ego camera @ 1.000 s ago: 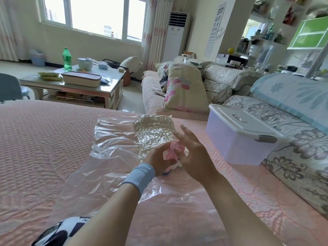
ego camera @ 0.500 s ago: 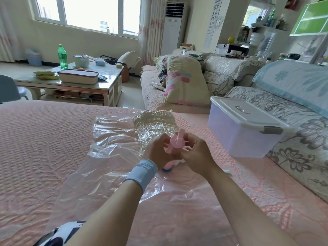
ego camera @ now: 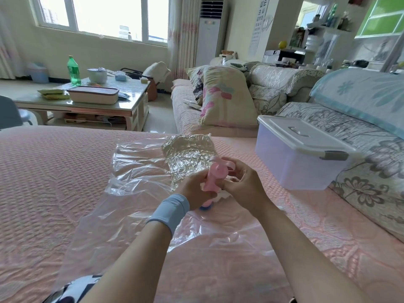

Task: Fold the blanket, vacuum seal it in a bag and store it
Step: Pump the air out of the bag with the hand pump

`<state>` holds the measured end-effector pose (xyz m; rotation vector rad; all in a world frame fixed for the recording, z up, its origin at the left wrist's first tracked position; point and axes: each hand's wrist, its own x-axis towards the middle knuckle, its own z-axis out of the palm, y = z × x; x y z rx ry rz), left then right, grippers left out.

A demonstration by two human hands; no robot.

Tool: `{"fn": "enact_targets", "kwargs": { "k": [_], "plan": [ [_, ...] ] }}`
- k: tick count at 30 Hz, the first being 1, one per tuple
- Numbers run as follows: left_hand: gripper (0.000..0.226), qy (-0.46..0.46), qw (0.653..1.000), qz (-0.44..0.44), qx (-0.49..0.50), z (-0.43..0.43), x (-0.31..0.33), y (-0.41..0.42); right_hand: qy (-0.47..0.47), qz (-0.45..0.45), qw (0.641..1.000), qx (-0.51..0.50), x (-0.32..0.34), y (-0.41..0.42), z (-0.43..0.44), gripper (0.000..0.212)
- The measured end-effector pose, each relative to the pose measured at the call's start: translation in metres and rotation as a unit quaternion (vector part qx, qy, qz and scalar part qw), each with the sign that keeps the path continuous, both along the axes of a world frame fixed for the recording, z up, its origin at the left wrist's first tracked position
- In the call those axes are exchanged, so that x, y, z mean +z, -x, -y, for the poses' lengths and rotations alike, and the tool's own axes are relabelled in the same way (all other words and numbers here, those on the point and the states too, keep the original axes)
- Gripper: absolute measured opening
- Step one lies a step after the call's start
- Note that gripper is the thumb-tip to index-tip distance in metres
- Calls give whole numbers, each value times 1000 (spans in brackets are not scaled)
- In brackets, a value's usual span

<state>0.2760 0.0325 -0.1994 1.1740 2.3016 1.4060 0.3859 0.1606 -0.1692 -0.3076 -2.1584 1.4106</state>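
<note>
Gripping pump [ego camera: 211,179]: left hand [ego camera: 194,191], right hand [ego camera: 242,186]; E-chart [ego camera: 260,20] behind.

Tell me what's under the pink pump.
A blue part shows at the foot of the pink pump, on the clear bag spread over the pink bed cover. The left hand and right hand hide how they join.

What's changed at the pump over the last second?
The right grip went from lying open over the pink pump to holding its handle, now pulled up. The left grip still holds the barrel. The bag and storage box are unmoved.
</note>
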Motion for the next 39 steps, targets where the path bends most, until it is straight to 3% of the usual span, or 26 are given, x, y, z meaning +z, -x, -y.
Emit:
{"fn": "enact_targets", "kwargs": {
  "k": [3, 6, 9, 14, 17, 21, 24, 27, 29, 32, 36, 39],
  "plan": [
    [30, -23, 999, -9, 34, -2, -1, -1, 0, 3, 1000, 4, -3, 1, 4, 55],
    [46, -26, 997, -22, 69, -1, -2, -3, 23, 9, 1000, 2, -8, 4, 9, 51],
    [56, -36, 999, 10, 24, -2, -2, -3, 28, 4, 1000, -4, -8, 7, 7, 58],
    [25, -17, 999, -17, 36, -2, -1, 0, 33, 10, 999, 8, -9, 7, 0, 57],
    [38, -50, 997, 5, 62, -4, -5, -2, 26, 24, 999, -3, -13, 9, 8, 57],
    [62, -20, 1000, 6, 14, -4, -8, 0, 29, 25, 999, -18, -11, 11, 6, 53],
    [46, 11, 999, -32, 23, -5, -9, 1, 35, 27, 999, -12, -10, 10, 1, 50],
    [34, -18, 998, 3, 62, -5, -10, 1, 44, 25, 999, 1, -12, 10, 4, 61],
    [42, -27, 997, 16, 69, -4, -9, 0, 58, 18, 998, 5, -12, 11, 8, 68],
    [60, -20, 998, 39, 34, -3, -6, -3, 55, 8, 998, 0, -13, 12, 5, 60],
    [43, -19, 999, 17, 29, -6, -10, 1, 52, 22, 998, -11, -14, 12, -1, 50],
    [36, -40, 997, 29, 64, -6, -11, 2, 57, 29, 998, -3, -17, 12, 1, 62]
  ]
}}
